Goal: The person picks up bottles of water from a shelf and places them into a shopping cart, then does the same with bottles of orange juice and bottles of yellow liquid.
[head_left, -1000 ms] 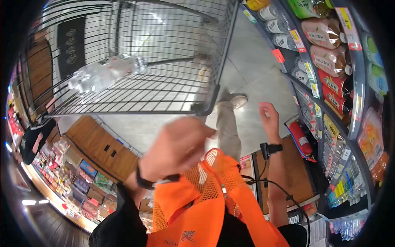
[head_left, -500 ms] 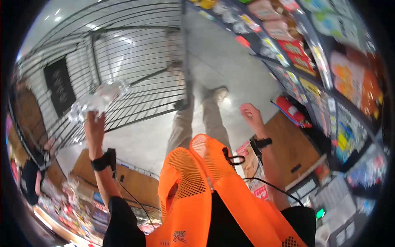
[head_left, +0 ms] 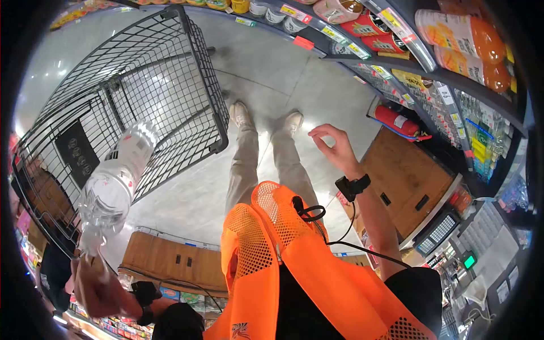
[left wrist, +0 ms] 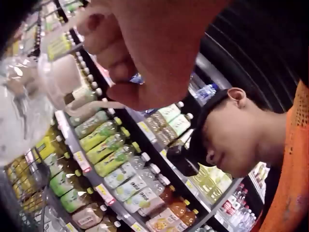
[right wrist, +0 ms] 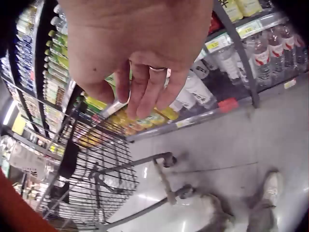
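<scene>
In the head view my left hand [head_left: 102,286], at the lower left, grips a clear wrap or handle at the end of a large transparent bottle or bottle pack [head_left: 116,181]. The bottles slant up over the shopping cart [head_left: 218,113]. Fingers of the left hand [left wrist: 145,53] are curled round the clear strip in the left wrist view, with the bottles [left wrist: 21,116] at its left edge. My right hand [head_left: 337,148] is held in the air over the floor, fingers loosely bent and holding nothing; the right wrist view shows this hand [right wrist: 135,58] too.
Drink shelves [head_left: 419,62] run along the upper right, with a red fire extinguisher [head_left: 396,120] below them. Wooden cabinets [head_left: 396,181] stand at the right and lower left. A checkout counter with a keypad [head_left: 439,232] is at the lower right. Another person [head_left: 54,277] is at the left edge.
My left hand went from in front of my body to the bottles in the cart, then drew them toward the lower left, raised nearer my head. The cart appears shifted left; the right hand stays raised.
</scene>
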Tool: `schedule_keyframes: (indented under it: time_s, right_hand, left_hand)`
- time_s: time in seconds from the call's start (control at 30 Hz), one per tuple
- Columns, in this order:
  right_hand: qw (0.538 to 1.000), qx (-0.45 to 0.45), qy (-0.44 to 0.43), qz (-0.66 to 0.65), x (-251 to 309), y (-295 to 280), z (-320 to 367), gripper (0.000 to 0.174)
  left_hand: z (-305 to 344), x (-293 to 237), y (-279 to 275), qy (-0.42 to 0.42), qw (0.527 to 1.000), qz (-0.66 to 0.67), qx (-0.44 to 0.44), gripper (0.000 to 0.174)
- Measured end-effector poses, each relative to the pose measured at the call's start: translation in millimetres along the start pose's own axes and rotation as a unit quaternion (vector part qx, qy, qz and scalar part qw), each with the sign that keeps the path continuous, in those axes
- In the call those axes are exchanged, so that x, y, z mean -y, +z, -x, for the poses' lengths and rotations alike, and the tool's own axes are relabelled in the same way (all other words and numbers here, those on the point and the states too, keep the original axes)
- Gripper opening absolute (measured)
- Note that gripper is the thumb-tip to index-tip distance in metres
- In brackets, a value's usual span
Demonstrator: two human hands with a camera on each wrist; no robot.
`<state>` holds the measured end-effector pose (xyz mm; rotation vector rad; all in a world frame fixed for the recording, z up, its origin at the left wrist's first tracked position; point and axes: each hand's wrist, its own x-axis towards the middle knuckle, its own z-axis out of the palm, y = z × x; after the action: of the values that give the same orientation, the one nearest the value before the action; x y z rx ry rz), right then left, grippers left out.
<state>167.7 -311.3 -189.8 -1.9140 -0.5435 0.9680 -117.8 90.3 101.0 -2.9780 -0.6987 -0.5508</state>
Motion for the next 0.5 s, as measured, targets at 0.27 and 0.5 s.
schedule_keyframes:
  time_s: [0.27, 0.5]
  right_hand:
    - [0.963, 0.064, -0.258, -0.043, 149, -25, -27, 0.079]
    - [0.954, 0.079, -0.288, -0.012, 91, -45, -53, 0.103]
  left_hand:
    - [-122, -107, 37, 0.398, 0.844, 0.354, 0.065, 0.051]
    - [-154, -233, 114, 0.458, 0.804, 0.331, 0.183, 0.031]
